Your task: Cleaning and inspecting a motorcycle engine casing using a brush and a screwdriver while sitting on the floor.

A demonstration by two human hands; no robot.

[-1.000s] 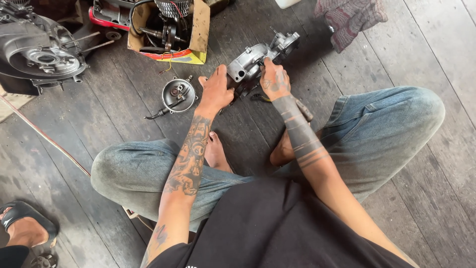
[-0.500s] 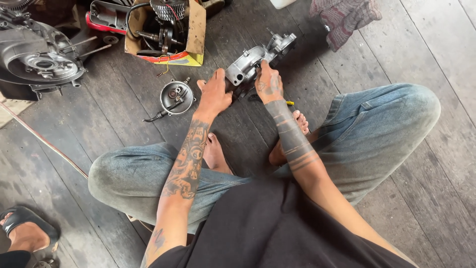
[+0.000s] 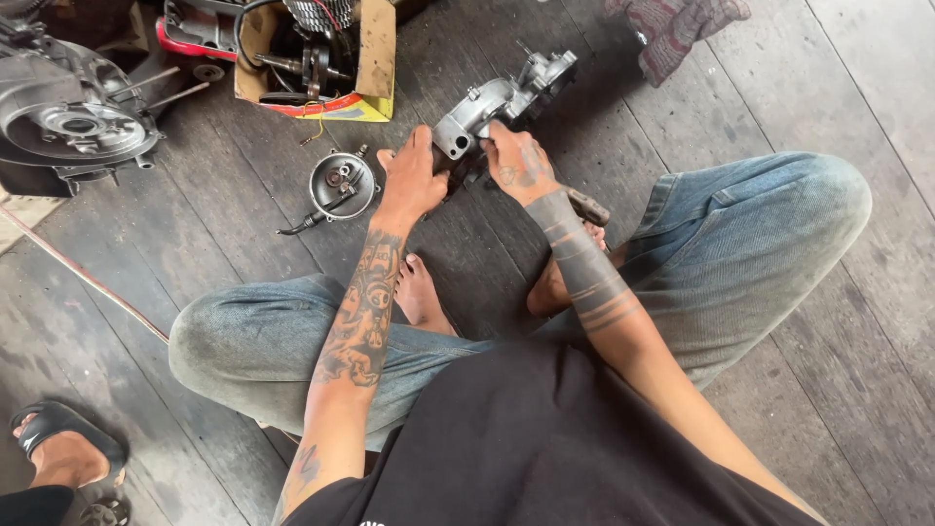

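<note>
I sit cross-legged on a dark wooden floor. A grey metal engine casing [image 3: 502,97] lies on the boards in front of my feet. My left hand [image 3: 412,180] grips its near left end. Around the near right side of the casing my right hand [image 3: 518,166] is closed. A round metal stator plate [image 3: 341,185] with a black wire lies just left of my left hand, apart from it.
A cardboard box [image 3: 375,58] with engine parts stands at the back. A large grey engine cover [image 3: 68,117] lies far left. A rag [image 3: 682,29] is at the back right. Another person's sandalled foot [image 3: 63,453] shows at the lower left.
Both hands stay on the casing with little shift. The view has drifted slightly, and my right hand sits a little lower on the casing's near end.
</note>
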